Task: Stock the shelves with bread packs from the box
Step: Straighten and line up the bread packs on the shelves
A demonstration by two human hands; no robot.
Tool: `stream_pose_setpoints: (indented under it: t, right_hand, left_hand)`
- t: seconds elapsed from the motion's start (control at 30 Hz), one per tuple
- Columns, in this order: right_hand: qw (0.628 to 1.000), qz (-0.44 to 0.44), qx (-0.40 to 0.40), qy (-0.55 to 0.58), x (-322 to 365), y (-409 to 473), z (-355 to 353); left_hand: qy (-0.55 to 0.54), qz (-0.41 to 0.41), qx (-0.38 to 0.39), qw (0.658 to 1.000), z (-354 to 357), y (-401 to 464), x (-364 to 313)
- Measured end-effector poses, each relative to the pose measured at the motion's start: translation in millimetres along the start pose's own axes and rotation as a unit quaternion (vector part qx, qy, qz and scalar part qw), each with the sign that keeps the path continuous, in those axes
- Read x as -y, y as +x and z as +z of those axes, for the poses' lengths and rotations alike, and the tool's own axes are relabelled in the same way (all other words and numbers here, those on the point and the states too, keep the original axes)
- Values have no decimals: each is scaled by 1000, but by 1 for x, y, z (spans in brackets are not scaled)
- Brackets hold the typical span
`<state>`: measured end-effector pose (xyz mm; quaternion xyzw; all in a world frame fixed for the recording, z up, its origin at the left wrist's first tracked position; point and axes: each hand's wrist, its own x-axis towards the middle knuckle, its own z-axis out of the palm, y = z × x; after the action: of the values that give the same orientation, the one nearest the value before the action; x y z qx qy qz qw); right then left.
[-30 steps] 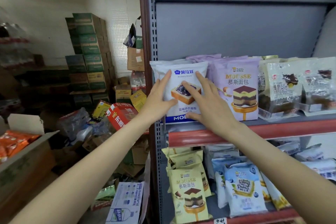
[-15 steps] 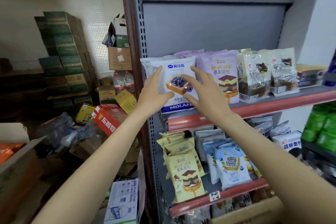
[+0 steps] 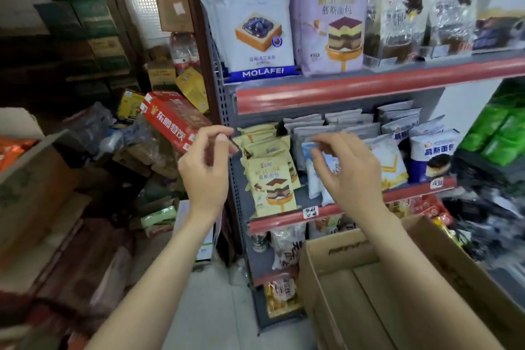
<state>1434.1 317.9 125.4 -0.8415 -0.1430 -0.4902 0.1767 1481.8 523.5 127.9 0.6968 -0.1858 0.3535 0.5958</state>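
A white and blue MOLAFEI bread pack (image 3: 254, 28) stands upright at the left end of the upper shelf (image 3: 369, 85), beside a lilac mousse bread pack (image 3: 332, 20). Both of my hands hang in the air below that shelf, in front of the second shelf. My left hand (image 3: 206, 170) has loosely curled fingers and holds nothing. My right hand (image 3: 348, 170) is the same, fingers loosely curled and holding nothing. Below my right forearm is the open cardboard box (image 3: 335, 250); the part of its inside that I can see shows bare cardboard.
The second shelf holds yellow mousse packs (image 3: 272, 185) and pale blue and white packs (image 3: 431, 150). Lower shelves carry more packs. Left of the shelf upright (image 3: 218, 94) lie a red carton (image 3: 173, 119), stacked green boxes (image 3: 85, 11) and loose clutter on the floor.
Both hands have let go of the MOLAFEI pack and dropped from the upper shelf to the second shelf's height. The view has tilted down, bringing the cardboard box into sight.
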Motion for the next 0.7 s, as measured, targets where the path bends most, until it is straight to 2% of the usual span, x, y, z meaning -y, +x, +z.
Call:
stream_pose_setpoints:
  t: [0.07,0.17,0.27,0.33,0.4,0.5,0.7]
  right_hand:
    - [990,94,101,27,-16,-30,-1]
    - [948,196,243,58,-45,-70,3]
    - [915,223,318,111,-71,-95,13]
    - [890,240,356,154,-85,-104,27]
    - [873,242,376,195,-95,-108,51]
    - [866,237,371,237,-106,-106,95]
    - [862,269,350,248,-131,-101,183]
  left_hand:
    - [21,-80,67,994,5,-24,15]
    - [41,-207,159,965,14,-57,42]
    - [87,-293,169,937,27,-83,75]
    - [120,-321,171,924,38,-94,98]
    - [134,-320,180,921,52,-102,118]
    - [131,-313,199,919,76,-103,146]
    - [121,-285,214,927,101,-88,200]
